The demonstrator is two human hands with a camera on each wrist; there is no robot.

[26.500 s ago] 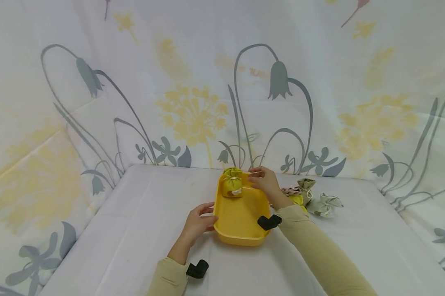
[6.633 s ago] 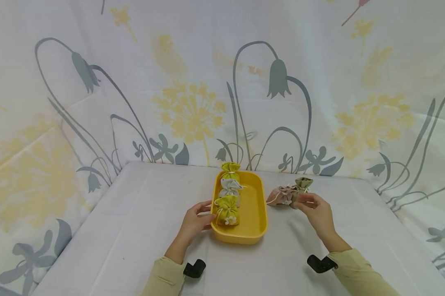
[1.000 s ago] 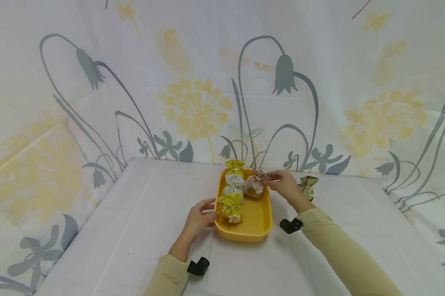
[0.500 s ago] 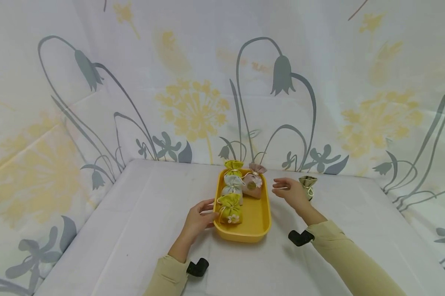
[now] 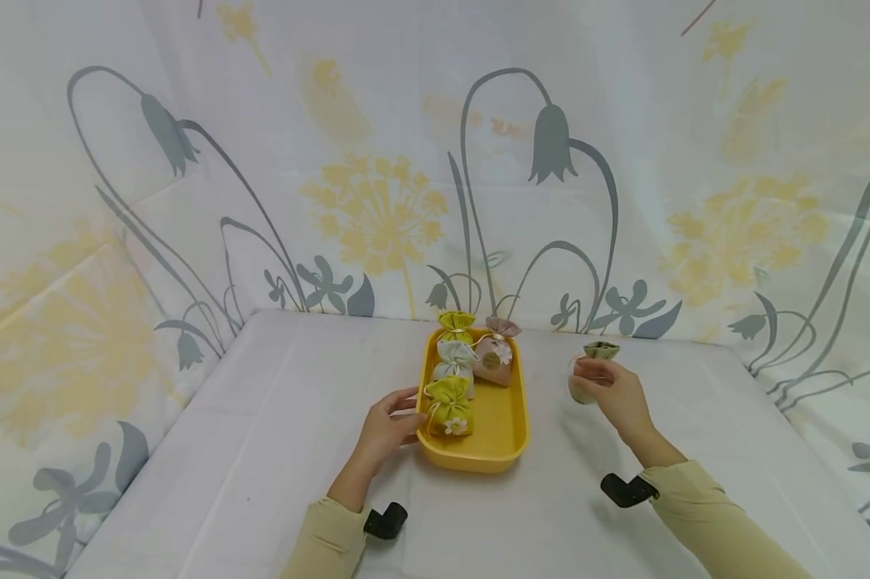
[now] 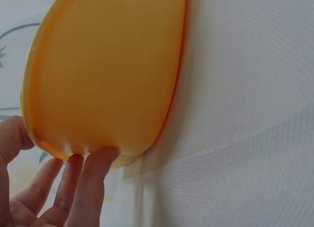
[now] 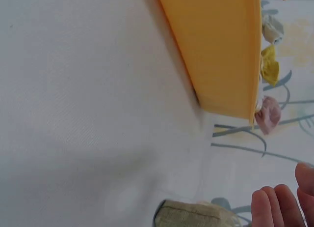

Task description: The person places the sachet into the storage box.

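In the head view my left hand (image 5: 386, 430) grips the left rim of a yellow plastic tray (image 5: 478, 461). The left wrist view shows its fingertips against the outer wall and the thumb at the rim. My right hand (image 5: 618, 400) pinches a small olive drawstring pouch (image 5: 580, 392) by its neck, right of the tray. That pouch leans, its base toward the tray; the hand covers its middle. Inside the tray, a yellow-green pouch (image 5: 455, 328), a pale grey pouch (image 5: 453, 363) and another yellow-green pouch (image 5: 449, 406) line the left side. A pink pouch (image 5: 494, 366) stands at the back right.
A white cloth covers the table (image 5: 276, 450). Behind it rises a flower-printed curtain (image 5: 377, 96), close to the tray's far end. Bare tray floor (image 5: 496, 426) shows at the front right.
My right hand has let go of the pink pouch in the tray, moved right and taken hold of the olive pouch, which has tilted. The left hand stays at the tray.
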